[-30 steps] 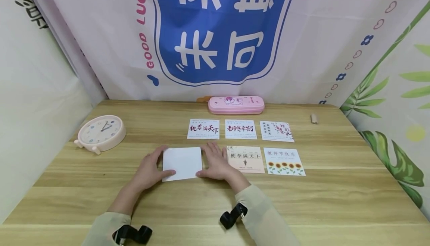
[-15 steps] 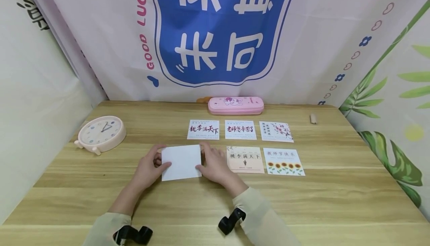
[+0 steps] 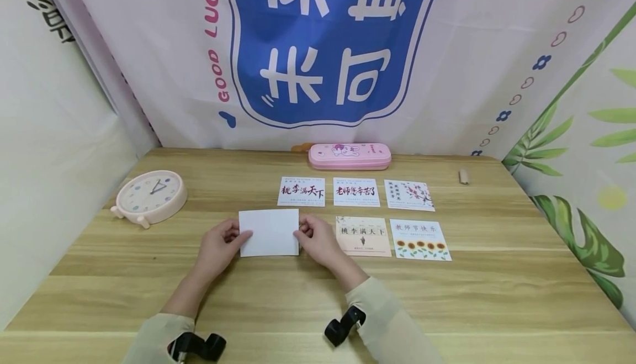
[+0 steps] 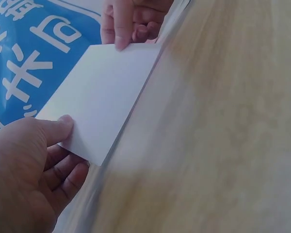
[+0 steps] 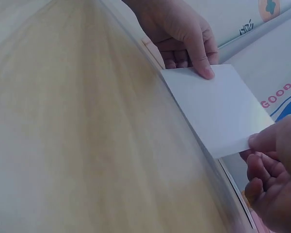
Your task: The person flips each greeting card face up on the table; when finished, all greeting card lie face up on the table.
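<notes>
A white card (image 3: pixel 270 232), its blank face toward me, is held up between both hands at the middle of the table. My left hand (image 3: pixel 218 247) pinches its left edge, thumb on the blank face and fingers behind. On the opposite edge, my right hand (image 3: pixel 320 241) pinches it the same way. The left wrist view shows the card (image 4: pixel 104 97) tilted, with the left thumb (image 4: pixel 58 130) over its near corner. In the right wrist view the right thumb (image 5: pixel 262 141) lies at the card's edge. Its far face is hidden.
Printed cards lie beyond and right of the hands: three in a back row, including one with red writing (image 3: pixel 301 191), then a beige card (image 3: pixel 363 237) and a sunflower card (image 3: pixel 420 239). A pink pencil case (image 3: pixel 350 156), a clock (image 3: pixel 150 197) and a small tan object (image 3: pixel 464 176) stand around.
The white card, flat on the table a second ago with fingers spread along its sides, has been lifted and tipped up toward me. The fingers have curled behind it; the other cards have not moved.
</notes>
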Demonstrator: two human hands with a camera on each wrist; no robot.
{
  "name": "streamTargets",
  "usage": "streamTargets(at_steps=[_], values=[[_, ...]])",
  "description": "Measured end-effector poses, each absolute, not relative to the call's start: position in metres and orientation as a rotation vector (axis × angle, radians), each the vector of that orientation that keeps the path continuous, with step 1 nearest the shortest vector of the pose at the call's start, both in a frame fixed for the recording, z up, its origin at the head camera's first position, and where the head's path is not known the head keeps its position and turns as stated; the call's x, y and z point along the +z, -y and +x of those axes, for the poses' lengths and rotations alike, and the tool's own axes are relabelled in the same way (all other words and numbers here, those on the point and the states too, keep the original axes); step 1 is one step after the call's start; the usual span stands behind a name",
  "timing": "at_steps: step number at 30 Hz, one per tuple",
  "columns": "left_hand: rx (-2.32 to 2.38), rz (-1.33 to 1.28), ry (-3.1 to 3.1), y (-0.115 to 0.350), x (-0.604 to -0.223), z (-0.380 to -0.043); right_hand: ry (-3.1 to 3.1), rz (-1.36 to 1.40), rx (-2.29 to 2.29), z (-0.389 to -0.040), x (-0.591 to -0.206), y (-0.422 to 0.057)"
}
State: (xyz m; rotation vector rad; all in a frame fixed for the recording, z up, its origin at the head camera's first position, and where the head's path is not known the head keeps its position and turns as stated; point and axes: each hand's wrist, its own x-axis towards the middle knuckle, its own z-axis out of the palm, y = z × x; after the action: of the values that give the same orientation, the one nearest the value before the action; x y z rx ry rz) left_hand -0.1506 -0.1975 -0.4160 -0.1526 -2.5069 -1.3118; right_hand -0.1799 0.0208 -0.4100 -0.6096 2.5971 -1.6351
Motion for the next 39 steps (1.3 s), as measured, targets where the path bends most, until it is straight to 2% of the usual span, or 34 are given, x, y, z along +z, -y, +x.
streamTargets(at_steps=[8, 16, 25, 33, 39], values=[[-1.299, -0.149, 2.434, 0.197, -0.416, -0.152, -2.531, -0.497, -1.787, -0.183, -0.41, -0.024], [-1.883, -0.056, 2.302, 0.197, -0.414, -0.151, -2.208, -0.374, -1.969, -0.184, -0.408, -0.025], [-1.994, -0.147, 2.282, 0.2, -0.411, -0.15, -1.977, -0.266, -2.045, -0.187, -0.405, -0.028], [-1.983, 0.178, 2.285, 0.196, -0.405, -0.15, -2.041, -0.202, -2.028, -0.189, -0.408, -0.027], [-1.837, 0.25, 2.325, 0.194, -0.407, -0.152, -2.172, -0.27, -1.986, -0.184, -0.404, -0.025]])
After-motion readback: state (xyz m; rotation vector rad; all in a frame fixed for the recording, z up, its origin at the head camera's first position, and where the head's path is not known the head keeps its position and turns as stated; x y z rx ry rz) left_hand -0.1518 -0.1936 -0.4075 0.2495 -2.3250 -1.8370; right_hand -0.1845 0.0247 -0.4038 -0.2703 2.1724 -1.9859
